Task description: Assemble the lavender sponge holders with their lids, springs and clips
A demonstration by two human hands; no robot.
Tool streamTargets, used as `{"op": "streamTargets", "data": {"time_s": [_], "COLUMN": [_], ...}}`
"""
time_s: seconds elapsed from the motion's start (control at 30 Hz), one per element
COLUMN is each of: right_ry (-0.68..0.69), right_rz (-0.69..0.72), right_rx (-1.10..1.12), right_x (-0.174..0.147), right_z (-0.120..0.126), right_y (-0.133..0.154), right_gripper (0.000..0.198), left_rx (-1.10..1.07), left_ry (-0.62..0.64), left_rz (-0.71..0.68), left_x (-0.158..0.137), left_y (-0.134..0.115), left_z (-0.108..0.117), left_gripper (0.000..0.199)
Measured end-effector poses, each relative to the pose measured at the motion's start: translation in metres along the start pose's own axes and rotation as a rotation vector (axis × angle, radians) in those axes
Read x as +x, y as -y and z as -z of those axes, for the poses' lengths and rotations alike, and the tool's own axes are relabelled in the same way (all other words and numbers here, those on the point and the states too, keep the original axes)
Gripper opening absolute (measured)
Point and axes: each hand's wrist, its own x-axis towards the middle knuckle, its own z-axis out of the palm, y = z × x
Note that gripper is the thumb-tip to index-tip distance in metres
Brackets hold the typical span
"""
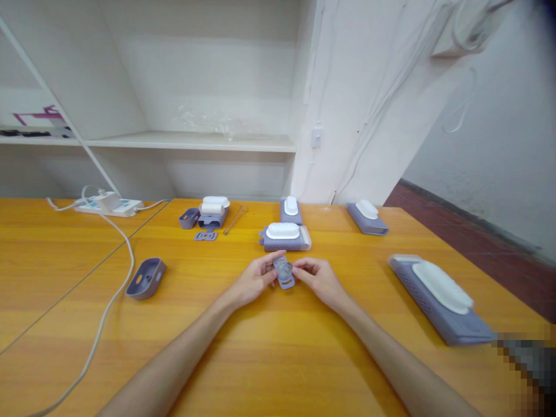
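Note:
My left hand (256, 278) is closed on a flat grey-purple plastic plate (286, 284) with slots near its end, held just above the table. A round, greyish, translucent piece (284, 270) sits at the plate's middle. From the other side, the fingertips of my right hand (319, 279) pinch at the edge of this round piece. Right behind my hands lies a grey-purple perforated box (284, 244) with a white ribbed oval piece (282, 230) on top. Another slotted plate (205, 236) of the same colour lies farther back on the left.
An open grey-purple cup (146, 279) and a white cable (125, 237) are on the left, near a power strip (125, 207). A thin metal tool (236, 220) lies at the back. More boxes with white tops stand at the back and right, including a large one (434, 301).

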Motion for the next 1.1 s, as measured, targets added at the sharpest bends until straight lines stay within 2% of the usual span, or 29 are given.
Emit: {"op": "streamTargets", "data": {"time_s": [0.3, 0.63, 0.7, 0.77, 0.9, 0.97, 1.1], "right_ry": [0.041, 0.011, -0.04, -0.07, -0.047, -0.067, -0.144], "right_rz": [-0.021, 0.054, 0.133, 0.281, 0.554, 0.596, 0.593], "right_rx": [0.026, -0.006, -0.109, -0.282, -0.585, -0.634, -0.67], "right_x": [-0.001, -0.004, -0.008, -0.013, -0.021, -0.02, -0.016], "right_z": [0.001, -0.002, -0.004, -0.006, -0.011, -0.012, -0.009], "right_y": [0.001, 0.006, 0.006, 0.009, 0.012, 0.011, 0.004], "right_gripper": [0.024, 0.026, 0.034, 0.043, 0.047, 0.04, 0.025], "left_rx": [0.084, 0.007, 0.022, 0.035, 0.018, 0.0, 0.028], "left_ry": [0.008, 0.008, -0.009, -0.015, -0.021, -0.046, -0.101], "left_rz": [-0.04, -0.072, -0.088, -0.111, -0.128, -0.094, -0.04], "left_x": [-0.002, 0.0, -0.001, -0.001, 0.0, 0.001, 0.002], "left_y": [0.006, 0.01, 0.01, 0.01, 0.012, 0.012, 0.01], "left_z": [0.003, 0.001, 0.001, 0.0, -0.001, -0.003, -0.007], "left_gripper": [0.065, 0.068, 0.067, 0.066, 0.065, 0.066, 0.067]}}
